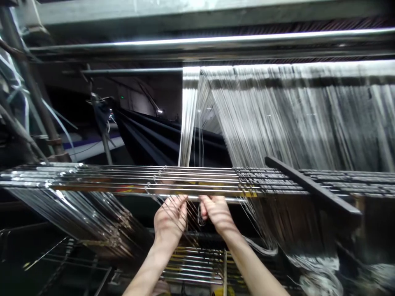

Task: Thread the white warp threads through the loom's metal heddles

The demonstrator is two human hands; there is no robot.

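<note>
My left hand [170, 217] is closed, its fingertips pinched just beneath the row of thin metal heddle bars [191, 176] of a loom. Several slanting heddle wires [162, 204] cross in front of it, and what lies between its fingers is too small to make out. Close on the right, my right hand [217, 213] also pinches, with a small loop of grey thread [201, 217] hanging from its fingers. Behind the bars, a narrow bundle of pale warp threads [189, 119] drops toward the gap between the hands.
A wide sheet of warp threads [265, 115] fans down on the right. A dark flat bar [311, 185] lies across the heddle bars there. Bunched heddles [101, 218] hang at left. Dark cloth [145, 135] stretches behind, and knotted thread bundles [321, 279] sit lower right.
</note>
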